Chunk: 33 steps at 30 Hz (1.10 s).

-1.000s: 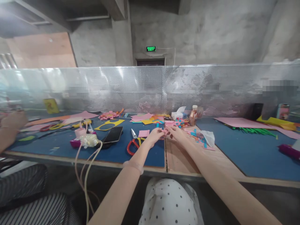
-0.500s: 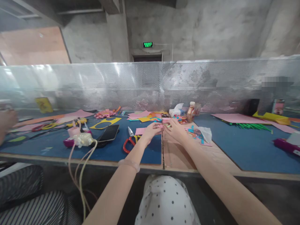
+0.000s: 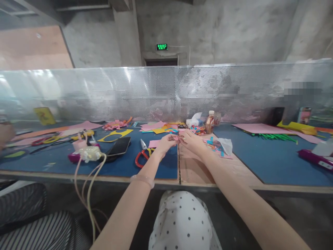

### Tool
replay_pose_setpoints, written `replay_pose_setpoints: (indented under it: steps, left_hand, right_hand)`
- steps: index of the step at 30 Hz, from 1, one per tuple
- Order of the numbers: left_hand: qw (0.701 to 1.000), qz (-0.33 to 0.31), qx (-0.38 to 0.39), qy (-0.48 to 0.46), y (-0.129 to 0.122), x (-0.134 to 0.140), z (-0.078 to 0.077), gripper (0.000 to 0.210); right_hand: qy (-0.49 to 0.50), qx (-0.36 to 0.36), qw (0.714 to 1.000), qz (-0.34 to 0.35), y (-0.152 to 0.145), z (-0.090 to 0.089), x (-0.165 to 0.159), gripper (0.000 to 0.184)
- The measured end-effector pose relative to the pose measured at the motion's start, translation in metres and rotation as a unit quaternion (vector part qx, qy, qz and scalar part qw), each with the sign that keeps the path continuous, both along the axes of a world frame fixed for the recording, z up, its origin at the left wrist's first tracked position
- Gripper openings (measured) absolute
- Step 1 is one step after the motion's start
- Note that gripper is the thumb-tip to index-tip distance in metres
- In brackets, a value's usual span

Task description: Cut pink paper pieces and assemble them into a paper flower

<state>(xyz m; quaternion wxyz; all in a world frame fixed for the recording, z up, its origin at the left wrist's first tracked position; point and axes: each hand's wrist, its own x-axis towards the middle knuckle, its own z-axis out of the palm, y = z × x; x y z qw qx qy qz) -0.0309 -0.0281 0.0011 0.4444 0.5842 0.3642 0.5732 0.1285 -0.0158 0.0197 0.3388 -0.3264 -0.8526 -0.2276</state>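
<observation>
Above the seam of the table, my left hand (image 3: 165,144) and my right hand (image 3: 193,142) meet at the fingertips. Both are closed in a pinch around a small pink paper piece (image 3: 176,138), whose exact shape is too small to make out. Left of my left hand lie red-handled scissors (image 3: 142,157), their blades pointing away, and a pink paper square (image 3: 154,143). Loose coloured paper strips (image 3: 217,147) and a crumpled white tissue (image 3: 225,146) rest to the right of my right hand.
A power strip (image 3: 90,153) with hanging cables and a black phone (image 3: 119,147) lie left. A bottle (image 3: 210,122) and a tissue pack (image 3: 195,121) stand behind. At right are green sticks (image 3: 275,138) and a purple glue gun (image 3: 314,160). Someone's striped trouser leg (image 3: 47,231) shows lower left.
My fingertips have drawn slightly closer together around the pink paper, and a light green bit by my right fingers shows less. The whole view has shifted a little.
</observation>
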Motion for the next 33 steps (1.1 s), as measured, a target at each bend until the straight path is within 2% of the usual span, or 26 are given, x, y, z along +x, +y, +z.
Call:
replay_pose_setpoints:
  steps: [6, 13, 21, 33]
  left_hand:
    - [1.000, -0.003, 0.012, -0.009, 0.0006, -0.0007, -0.0015, 0.038]
    - [1.000, 0.004, 0.022, -0.010, 0.0018, -0.0003, -0.0028, 0.039]
    - [0.999, 0.025, 0.026, -0.016, 0.0024, 0.0001, -0.0036, 0.038]
    - [1.000, 0.020, 0.018, -0.011, 0.0016, 0.0004, -0.0038, 0.037]
  right_hand:
    - [-0.061, 0.034, 0.998, -0.007, 0.0025, -0.0001, -0.0011, 0.025]
    - [-0.054, 0.098, 0.994, -0.015, 0.0070, -0.0043, -0.0001, 0.026]
    - [-0.119, 0.100, 0.988, -0.015, 0.0078, -0.0038, 0.0023, 0.026]
    - [-0.118, 0.097, 0.988, -0.033, 0.0073, -0.0059, 0.0017, 0.027]
